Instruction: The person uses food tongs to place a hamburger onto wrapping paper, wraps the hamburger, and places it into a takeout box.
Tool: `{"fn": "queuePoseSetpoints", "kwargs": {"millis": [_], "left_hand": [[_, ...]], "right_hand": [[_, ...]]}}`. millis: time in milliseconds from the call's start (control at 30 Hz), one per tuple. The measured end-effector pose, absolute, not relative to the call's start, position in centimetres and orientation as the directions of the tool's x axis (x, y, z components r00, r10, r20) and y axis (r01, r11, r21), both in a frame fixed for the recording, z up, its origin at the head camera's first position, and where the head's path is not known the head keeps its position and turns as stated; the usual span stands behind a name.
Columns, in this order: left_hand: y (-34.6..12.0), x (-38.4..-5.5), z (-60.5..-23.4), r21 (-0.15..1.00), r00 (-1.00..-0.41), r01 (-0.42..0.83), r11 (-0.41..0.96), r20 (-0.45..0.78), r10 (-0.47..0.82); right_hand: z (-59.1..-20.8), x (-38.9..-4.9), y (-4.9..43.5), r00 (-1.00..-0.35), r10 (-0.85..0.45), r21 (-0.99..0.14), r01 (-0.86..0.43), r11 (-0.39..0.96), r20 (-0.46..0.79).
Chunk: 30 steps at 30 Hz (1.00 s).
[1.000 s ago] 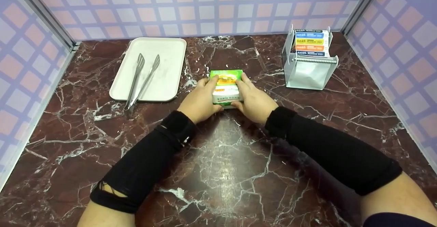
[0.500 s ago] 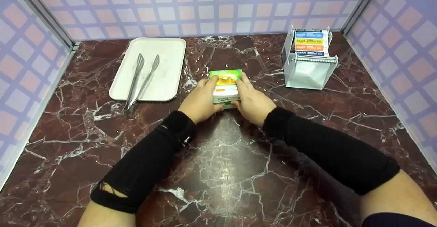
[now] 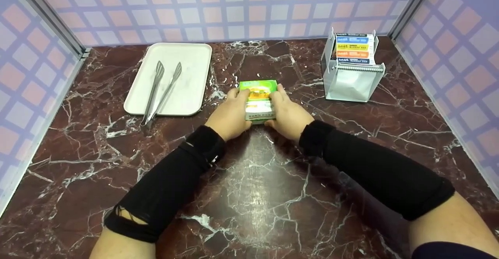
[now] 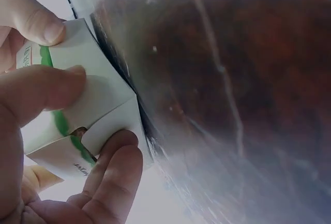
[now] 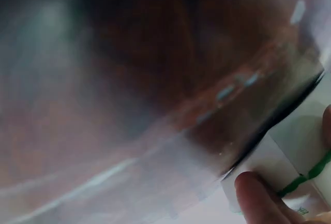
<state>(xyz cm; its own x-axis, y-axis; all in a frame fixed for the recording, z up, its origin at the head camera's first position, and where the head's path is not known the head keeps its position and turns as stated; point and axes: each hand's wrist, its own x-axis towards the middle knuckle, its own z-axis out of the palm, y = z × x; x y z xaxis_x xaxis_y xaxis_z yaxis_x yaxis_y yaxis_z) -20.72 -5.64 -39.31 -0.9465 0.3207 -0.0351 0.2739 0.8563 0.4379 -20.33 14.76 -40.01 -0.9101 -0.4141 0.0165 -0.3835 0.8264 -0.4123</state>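
A green, white and yellow paper burger box (image 3: 260, 105), printed with a burger picture, rests on the marbled table at the middle of the head view. My left hand (image 3: 230, 113) grips its left side, fingertips over the upper edge and thumb at the near lower corner. On the opposite side my right hand (image 3: 289, 113) holds it in much the same way. In the left wrist view, folded white side flaps of the box (image 4: 98, 87) show under my fingers (image 4: 116, 175). A finger (image 5: 253, 195) presses a white flap in the right wrist view. The box's inside is hidden.
On the left lies a cream tray (image 3: 191, 91) with metal tongs (image 3: 154, 95) on it, their joined end overhanging its near edge. A metal holder (image 3: 351, 85) at the back right carries several packets with coloured labels (image 3: 353, 48). Patterned walls (image 3: 249, 11) enclose the table.
Both hands stay on the box. My left hand has shifted slightly right and my right hand slightly left, closing in on the sides. More of the burger picture shows between the fingers.
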Motion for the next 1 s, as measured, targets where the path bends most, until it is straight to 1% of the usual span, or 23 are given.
{"fn": "queuePoseSetpoints", "kwargs": {"millis": [100,233,333,500,600,733,867,1000], "left_hand": [[-5.8,-20.7,-39.4,0.43,-0.944,0.284,0.857,-0.032,0.329],[-6.0,-20.8,-39.5,0.446,-0.94,0.291,0.846,-0.033,0.34],[-6.3,-21.1,-39.5,0.466,-0.936,0.289,0.837,-0.045,0.348],[-7.2,-21.5,-39.5,0.52,-0.931,0.262,0.813,-0.087,0.356],[-7.3,-21.6,-39.5,0.504,-0.928,0.273,0.819,-0.087,0.363],[-7.1,-21.4,-39.6,0.463,-0.921,0.308,0.831,-0.073,0.382],[-6.9,-21.3,-39.7,0.456,-0.919,0.319,0.831,-0.067,0.389],[-6.9,-21.4,-39.8,0.462,-0.917,0.321,0.827,-0.067,0.393]], "right_hand": [[-39.9,-20.4,14.9,-0.907,-0.421,-0.451,-0.371,0.812,-0.011],[-39.3,-20.7,15.6,-0.914,-0.4,-0.526,-0.31,0.792,-0.063],[-38.9,-21.2,16.0,-0.923,-0.377,-0.541,-0.277,0.794,-0.08],[-39.0,-21.6,16.3,-0.93,-0.359,-0.536,-0.267,0.801,-0.073],[-38.9,-21.8,16.4,-0.925,-0.372,-0.519,-0.282,0.807,-0.076],[-38.8,-22.1,16.5,-0.906,-0.415,-0.462,-0.331,0.823,-0.089],[-38.8,-22.2,16.6,-0.889,-0.445,-0.419,-0.365,0.831,-0.107],[-39.0,-22.2,16.5,-0.887,-0.445,-0.393,-0.368,0.843,-0.123]]}}
